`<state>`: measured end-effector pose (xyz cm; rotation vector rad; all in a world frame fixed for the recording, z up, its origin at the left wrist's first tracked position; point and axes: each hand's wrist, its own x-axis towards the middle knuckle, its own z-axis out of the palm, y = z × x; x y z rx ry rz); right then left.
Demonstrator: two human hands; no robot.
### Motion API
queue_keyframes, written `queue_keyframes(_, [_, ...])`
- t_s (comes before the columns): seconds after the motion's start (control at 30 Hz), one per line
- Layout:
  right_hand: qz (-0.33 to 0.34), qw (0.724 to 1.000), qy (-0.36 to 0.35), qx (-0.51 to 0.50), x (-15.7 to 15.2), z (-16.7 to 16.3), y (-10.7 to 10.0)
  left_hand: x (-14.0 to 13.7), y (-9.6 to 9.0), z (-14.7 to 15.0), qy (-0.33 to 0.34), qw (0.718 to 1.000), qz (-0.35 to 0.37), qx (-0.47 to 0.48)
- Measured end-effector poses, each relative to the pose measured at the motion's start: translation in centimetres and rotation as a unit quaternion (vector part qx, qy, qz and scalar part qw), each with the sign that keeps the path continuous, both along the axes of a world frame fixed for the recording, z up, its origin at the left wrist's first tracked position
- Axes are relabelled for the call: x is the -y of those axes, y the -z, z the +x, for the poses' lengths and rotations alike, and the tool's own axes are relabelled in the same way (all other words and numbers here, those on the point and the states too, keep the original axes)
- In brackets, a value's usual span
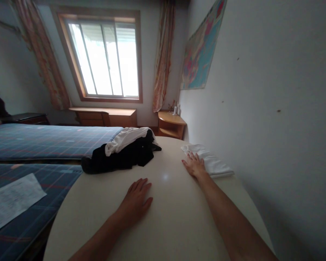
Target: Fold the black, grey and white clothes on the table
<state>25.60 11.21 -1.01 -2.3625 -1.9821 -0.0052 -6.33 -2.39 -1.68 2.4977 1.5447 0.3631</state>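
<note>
My left hand (137, 201) lies on the pale round table (168, 214), its fingers stretched out and thumb apart, with nothing in it. Farther forward and to the right, my right hand (194, 165) rests with spread fingers at the left part of a folded white cloth (214, 163), which lies by the wall. Its fingertips touch or overlap the cloth's edge. Beyond my left hand, a heap of black clothing (125, 157) sits at the table's far left edge. A white garment (129, 137) lies over the top of that heap.
A bed with a blue plaid mattress (51, 139) stands left of the table, and a printed sheet of paper (15, 199) lies on the nearer blue plaid surface. The white wall (274, 145) bounds the table's right side. A small corner shelf (171, 117) stands behind.
</note>
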Motion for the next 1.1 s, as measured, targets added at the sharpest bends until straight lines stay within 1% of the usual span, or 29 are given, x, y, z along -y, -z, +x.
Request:
queue_keyframes(0.07, [-0.001,1.0,0.005,0.003,1.2,-1.2,0.0,0.1,-0.1,-0.1,0.0,1.0,0.002,-0.001])
queue_keyframes(0.17, [0.029,0.999,0.007,0.019,3.2,-2.3,0.1,0.1,-0.1,-0.1,0.0,1.0,0.003,-0.008])
queue_keyframes(0.23, [0.056,0.998,0.009,0.041,4.3,-2.4,0.2,0.1,0.0,-0.1,0.001,1.0,0.008,-0.01])
queue_keyframes(0.3, [0.065,0.996,0.016,0.051,5.0,-1.9,0.3,0.1,0.1,-0.1,0.003,1.0,0.013,-0.008])
queue_keyframes(0.43, [0.031,0.998,0.049,0.005,5.1,-0.7,0.6,0.0,0.4,-0.2,0.004,1.0,0.018,0.0])
queue_keyframes(0.57, [0.04,0.998,0.055,0.0,4.8,-0.5,0.7,0.0,0.5,-0.3,0.002,1.0,0.02,0.006])
queue_keyframes(0.67, [0.065,0.997,0.027,0.013,5.0,-0.9,0.5,-0.1,0.4,-0.1,-0.005,0.999,0.028,0.015])
queue_keyframes(0.73, [0.074,0.997,-0.027,0.016,5.5,-1.4,0.5,-0.2,0.4,0.1,-0.02,0.999,0.034,0.032])
queue_keyframes(0.8, [0.065,0.995,-0.082,0.009,6.2,-2.0,0.6,-0.6,0.2,0.3,-0.034,0.997,0.036,0.052])
queue_keyframes(0.83, [0.057,0.993,-0.1,0.004,6.6,-2.3,0.8,-0.9,0.0,0.3,-0.041,0.997,0.035,0.061])
queue_keyframes(0.9, [0.041,0.993,-0.114,-0.007,7.4,-2.6,1.2,-1.8,-0.7,0.3,-0.054,0.995,0.033,0.077])
queue_keyframes(0.97, [0.025,0.993,-0.116,-0.02,8.1,-2.8,1.8,-3.2,-1.8,-0.2,-0.075,0.991,0.059,0.088])
queue_keyframes(1.03, [0.013,0.992,-0.119,-0.035,8.5,-2.6,2.2,-5.1,-3.3,-1.2,-0.111,0.982,0.131,0.081])
queue_keyframes(1.1, [0.009,0.991,-0.126,-0.045,8.7,-2.3,2.4,-7.2,-4.8,-2.6,-0.183,0.958,0.21,0.07])
